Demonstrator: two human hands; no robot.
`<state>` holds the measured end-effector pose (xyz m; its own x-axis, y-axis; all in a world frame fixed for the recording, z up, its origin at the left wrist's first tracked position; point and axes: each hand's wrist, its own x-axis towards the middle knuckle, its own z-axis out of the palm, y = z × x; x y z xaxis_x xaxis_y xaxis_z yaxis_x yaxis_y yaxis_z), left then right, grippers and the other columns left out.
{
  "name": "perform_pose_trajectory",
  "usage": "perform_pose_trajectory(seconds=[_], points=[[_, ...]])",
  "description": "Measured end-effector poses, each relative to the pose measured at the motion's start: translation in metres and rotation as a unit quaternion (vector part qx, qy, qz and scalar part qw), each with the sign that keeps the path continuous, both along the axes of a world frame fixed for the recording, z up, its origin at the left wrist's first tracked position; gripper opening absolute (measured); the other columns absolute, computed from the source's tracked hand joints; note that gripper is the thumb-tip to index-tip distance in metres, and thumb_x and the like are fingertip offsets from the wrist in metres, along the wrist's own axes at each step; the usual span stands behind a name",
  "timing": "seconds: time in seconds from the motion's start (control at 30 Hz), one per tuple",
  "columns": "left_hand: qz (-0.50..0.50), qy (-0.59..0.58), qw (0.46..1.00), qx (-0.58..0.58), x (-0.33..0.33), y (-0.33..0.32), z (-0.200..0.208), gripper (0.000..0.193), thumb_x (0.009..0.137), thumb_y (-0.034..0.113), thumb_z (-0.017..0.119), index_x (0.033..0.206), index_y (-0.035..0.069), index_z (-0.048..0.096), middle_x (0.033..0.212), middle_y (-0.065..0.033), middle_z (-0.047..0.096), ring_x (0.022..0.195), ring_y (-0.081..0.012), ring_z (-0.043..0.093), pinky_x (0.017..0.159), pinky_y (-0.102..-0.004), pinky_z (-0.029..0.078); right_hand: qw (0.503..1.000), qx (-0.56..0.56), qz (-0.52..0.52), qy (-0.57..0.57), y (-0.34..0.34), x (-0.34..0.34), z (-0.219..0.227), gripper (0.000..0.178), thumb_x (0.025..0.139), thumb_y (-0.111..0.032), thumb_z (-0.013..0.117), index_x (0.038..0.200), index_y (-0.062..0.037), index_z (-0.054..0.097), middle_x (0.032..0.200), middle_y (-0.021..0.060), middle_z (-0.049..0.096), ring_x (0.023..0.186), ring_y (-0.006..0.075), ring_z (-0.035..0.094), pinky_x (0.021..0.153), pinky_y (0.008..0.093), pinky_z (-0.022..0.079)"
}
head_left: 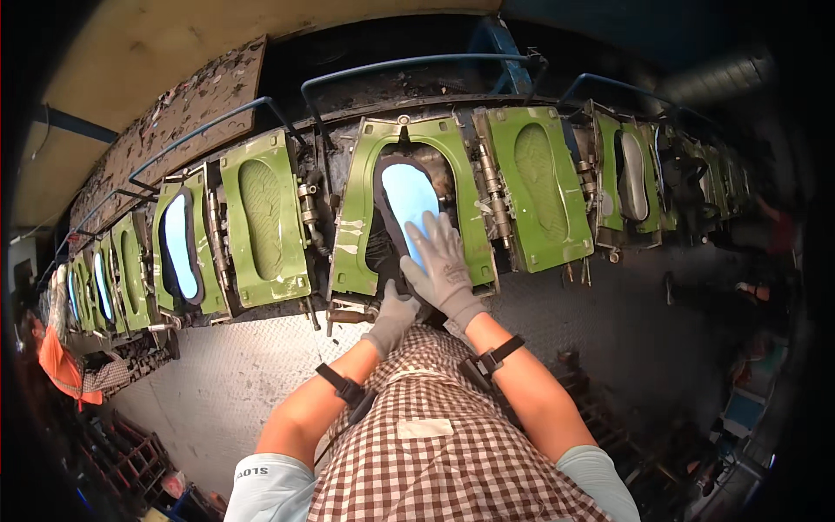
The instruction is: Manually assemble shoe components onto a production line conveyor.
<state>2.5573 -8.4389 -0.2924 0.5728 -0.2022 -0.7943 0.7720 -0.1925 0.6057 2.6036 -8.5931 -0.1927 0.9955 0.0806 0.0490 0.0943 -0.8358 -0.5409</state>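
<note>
A bright blue, sole-shaped surface with a dark rim, apparently the bottom of a dark shoe upper (pixel 406 193), lies inside an open green mould frame (pixel 355 252) in front of me. My right hand (pixel 442 271), in a pale grey glove, lies flat on the lower part of the blue surface with fingers stretched out. My left hand (pixel 394 317), gloved alike, is at the frame's near edge, by the lower end of the dark shape. Its thumb points up and its fingers are curled in; what they grip is hidden.
Next to the frame are green mould plates with sole-shaped hollows, one on the left (pixel 263 209) and one on the right (pixel 544 187). Further moulds line both sides, one with a blue-soled piece (pixel 180 248). Blue rails (pixel 409 61) run behind. A person in orange (pixel 63 365) is at far left.
</note>
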Motion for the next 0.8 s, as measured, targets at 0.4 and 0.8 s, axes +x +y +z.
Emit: perform_pose_trajectory(seconds=[0.4,0.8], points=[[0.230,-0.103,0.951,-0.179,0.138,-0.039,0.051,0.065,0.087,0.030,0.079,0.134,-0.005,0.051,0.120,-0.0153,0.066,0.099,-0.0230,0.067,0.091,-0.0355,0.055,0.793,0.522,-0.201,0.239,-0.028,0.039,-0.003,0.049,0.083,0.000,0.063,0.131,0.0051,0.051,0.079,0.0024,0.058,0.064,0.0099,0.054,0.057,0.0268,0.046],[0.184,-0.233,0.954,0.047,0.171,-0.108,0.052,0.085,0.092,0.037,0.074,0.148,-0.015,0.035,0.141,-0.0269,0.052,0.131,-0.0314,0.049,0.112,-0.0361,0.037,0.976,0.154,-0.140,0.059,-0.091,0.067,-0.022,0.065,0.088,-0.002,0.057,0.150,0.0030,0.039,0.075,0.0077,0.053,0.070,0.0161,0.055,0.067,0.0347,0.047]])
